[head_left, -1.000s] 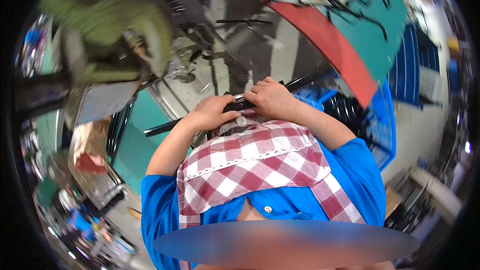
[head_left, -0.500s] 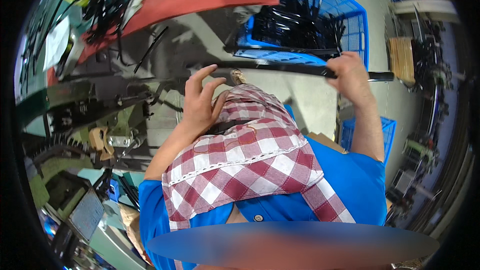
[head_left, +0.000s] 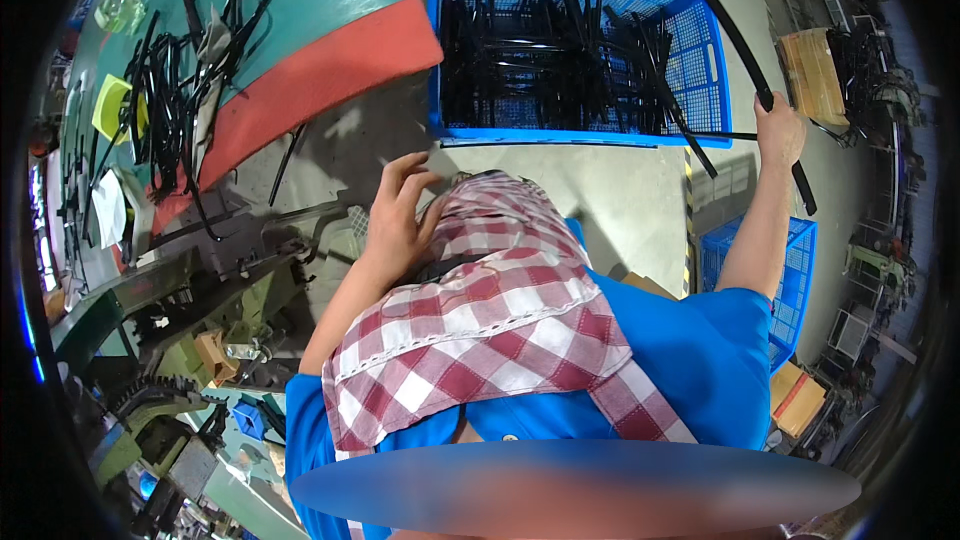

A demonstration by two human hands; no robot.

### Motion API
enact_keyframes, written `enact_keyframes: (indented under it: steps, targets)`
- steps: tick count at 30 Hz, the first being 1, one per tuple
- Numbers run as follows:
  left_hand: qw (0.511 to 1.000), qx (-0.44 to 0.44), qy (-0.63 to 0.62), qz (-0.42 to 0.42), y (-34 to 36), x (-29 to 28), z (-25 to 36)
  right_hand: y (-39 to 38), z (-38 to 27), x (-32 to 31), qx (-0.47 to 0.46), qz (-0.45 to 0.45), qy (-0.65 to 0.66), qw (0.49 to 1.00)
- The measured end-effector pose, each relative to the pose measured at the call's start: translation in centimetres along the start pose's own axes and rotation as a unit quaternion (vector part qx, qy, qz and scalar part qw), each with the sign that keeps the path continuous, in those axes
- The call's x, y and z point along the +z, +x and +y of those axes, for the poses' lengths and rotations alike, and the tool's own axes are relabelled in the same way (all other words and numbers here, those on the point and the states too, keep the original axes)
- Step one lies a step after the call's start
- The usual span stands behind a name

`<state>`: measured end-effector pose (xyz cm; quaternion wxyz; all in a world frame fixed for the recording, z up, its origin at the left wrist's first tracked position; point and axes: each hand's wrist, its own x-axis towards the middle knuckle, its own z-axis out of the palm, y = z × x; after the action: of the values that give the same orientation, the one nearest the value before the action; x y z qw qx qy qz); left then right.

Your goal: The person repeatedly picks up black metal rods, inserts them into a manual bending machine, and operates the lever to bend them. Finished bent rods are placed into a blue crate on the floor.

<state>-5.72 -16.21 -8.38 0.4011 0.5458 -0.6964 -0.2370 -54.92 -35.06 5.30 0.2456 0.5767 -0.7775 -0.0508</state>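
My right hand [head_left: 780, 132] is stretched out to the right, closed round a long, slightly curved black bar [head_left: 716, 10]. The bar runs from the top edge of the view down past my fist, its lower end pointing at the floor. A second black piece [head_left: 722, 135] reaches from the fist to the blue crate; whether the hand grips it too, I cannot tell. My left hand [head_left: 402, 215] hovers in front of my checked apron [head_left: 500, 280], fingers bent and apart, with nothing in it. The large blue crate [head_left: 590, 137] ahead holds many black bars [head_left: 540, 60].
At the left stands a green table [head_left: 330, 0] with a red edge strip [head_left: 330, 70], black bent rods [head_left: 165, 100] and a yellow-green holder [head_left: 112, 108]. Green machinery [head_left: 140, 305] sits nearer me. At the right are a smaller blue crate [head_left: 790, 270] and cardboard boxes [head_left: 812, 75].
My right hand has swung outward to the right, turning the long bar from crosswise to steeply slanted. The view has shifted, showing more of the large crate. My left hand stays raised.
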Motion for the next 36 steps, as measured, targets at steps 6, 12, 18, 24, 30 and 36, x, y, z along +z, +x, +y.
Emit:
enact_keyframes:
  steps: [6,12,18,24,30,36]
  targets:
    - [0.998,-0.048,0.047,-0.019,-2.0,-1.8,0.2,4.4,0.6,2.5,0.104,0.034,-0.014,0.994]
    - [0.991,-0.093,0.073,-0.065,-1.8,-2.7,1.4,3.4,-6.5,8.5,0.056,0.02,0.007,0.998]
    - [0.989,-0.125,0.071,-0.044,-2.4,-3.2,2.6,-5.9,-23.9,13.7,-0.229,-0.24,0.086,0.94]
    - [0.982,-0.181,0.058,0.007,-5.0,-2.8,2.7,-10.1,-34.1,8.8,-0.473,-0.172,0.203,0.84]
    - [0.958,-0.251,0.039,0.13,-7.2,-2.3,3.9,-9.1,-37.3,-2.8,-0.588,-0.219,0.351,0.695]
    - [0.939,-0.275,0.027,0.206,-9.2,-2.6,4.2,-7.6,-42.5,-8.0,-0.662,-0.072,0.398,0.631]
